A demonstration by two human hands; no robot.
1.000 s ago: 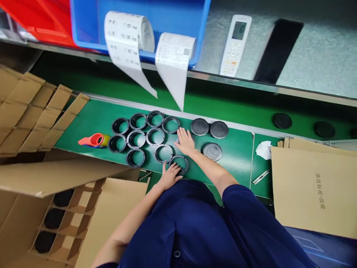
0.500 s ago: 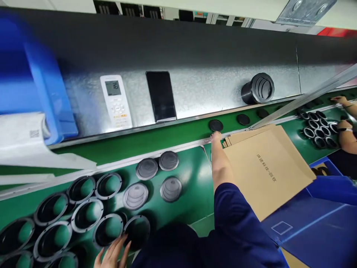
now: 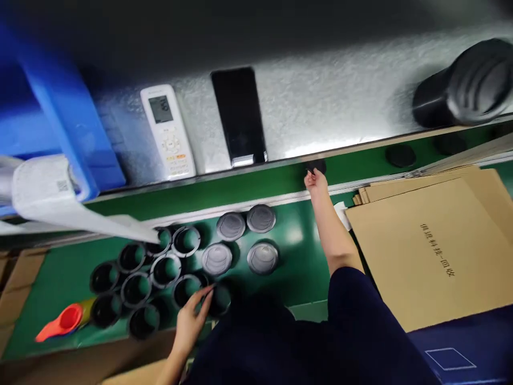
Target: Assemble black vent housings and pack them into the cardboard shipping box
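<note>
My left hand (image 3: 193, 315) pinches the rim of a black ring (image 3: 220, 299) at the near right end of a group of several open black rings (image 3: 136, 289) on the green table. My right hand (image 3: 316, 181) reaches over the green strip behind the table, its fingers closed on the near edge of a dark round disc (image 3: 317, 164). Between my hands, several round grey slatted caps (image 3: 262, 258) lie flat on the table.
A metal shelf (image 3: 320, 101) holds a white remote (image 3: 168, 133), a black phone (image 3: 239, 115), a black cylinder (image 3: 460, 85) and a blue bin (image 3: 94, 144). Brown cardboard (image 3: 433, 246) lies right of my right arm; an orange scoop (image 3: 69, 319) is at left. More discs (image 3: 401, 155) lie on the strip.
The view has shifted. My right hand has closed on the dark disc, which it was just reaching before. My left hand has moved up to the near ring, thumb and fingers at its rim.
</note>
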